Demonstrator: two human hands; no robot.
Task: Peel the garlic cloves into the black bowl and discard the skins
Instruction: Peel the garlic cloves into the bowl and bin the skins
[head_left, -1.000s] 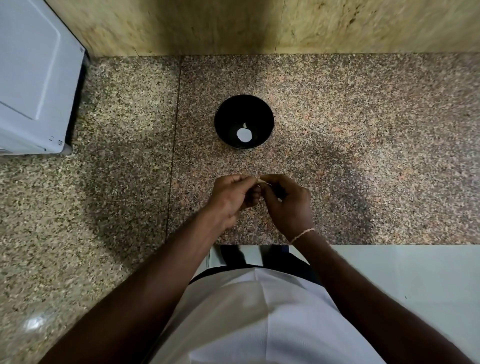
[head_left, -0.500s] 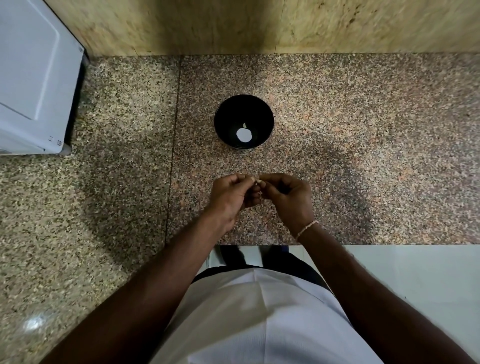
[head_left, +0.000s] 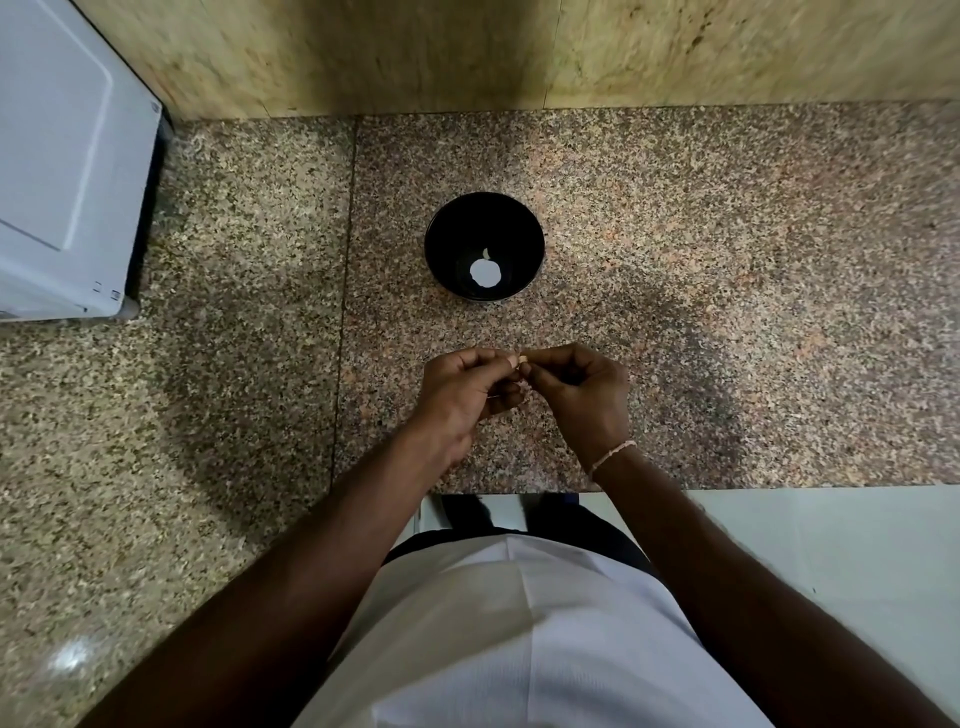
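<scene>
A black bowl (head_left: 441, 228) stands on the speckled granite counter, with a small pale garlic clove (head_left: 486, 253) lying inside beside a bright white spot on the bowl's bottom. Just in front of the bowl, my left hand (head_left: 462, 389) and my right hand (head_left: 582, 395) meet fingertip to fingertip above the counter. Between them they pinch a small garlic clove (head_left: 522, 359), of which only a pale tip shows; the rest is hidden by my fingers.
A white appliance (head_left: 67, 171) stands at the far left of the counter (head_left: 727, 312). A stone wall runs along the back. The counter's front edge lies just below my wrists, with a pale floor (head_left: 831, 561) beyond it at the right.
My right hand has turned slightly and drawn level with the left. Both hands keep hold of the clove at about the same spot; the bowl has not moved.
</scene>
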